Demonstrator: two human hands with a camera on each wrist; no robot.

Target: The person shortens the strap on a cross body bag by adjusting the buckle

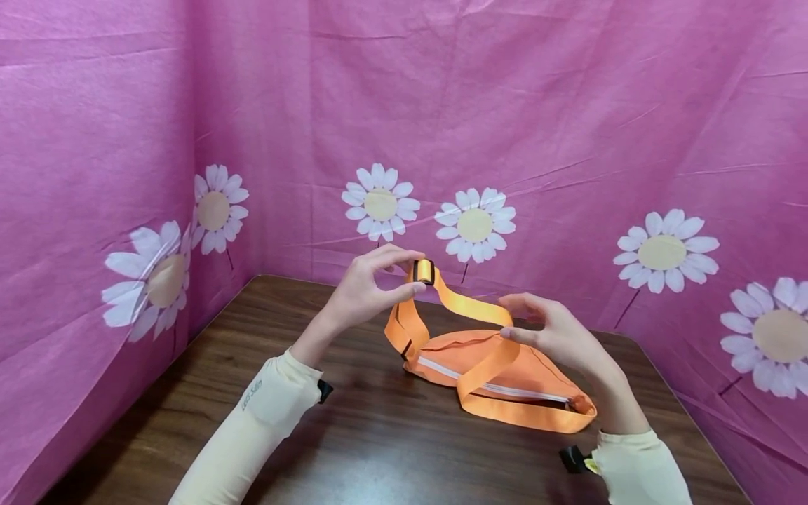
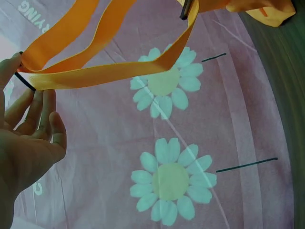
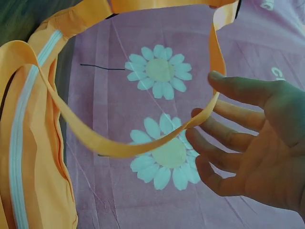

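Observation:
An orange waist bag point(image 1: 451, 354) with a white zipper point(image 3: 18, 143) lies on the table, its webbing strap point(image 1: 473, 306) lifted in a loop above it. At the top of the loop, my left hand point(image 1: 362, 287) pinches the strap's dark-framed slider buckle point(image 1: 424, 271) between thumb and fingers. The left wrist view shows layered webbing point(image 2: 95, 76) running from that buckle. My right hand point(image 1: 562, 337) pinches the strap farther along, thumb on one face and fingertips on the other. From there the strap hangs down in front of the bag and curves to its right end.
The dark wood-grain table point(image 1: 353, 435) extends under both forearms. Pink sheeting point(image 1: 536, 105) printed with white daisies encloses the table's back and sides. A dark clip-like piece point(image 1: 573, 459) sits at the right sleeve cuff, another point(image 1: 325, 391) at the left.

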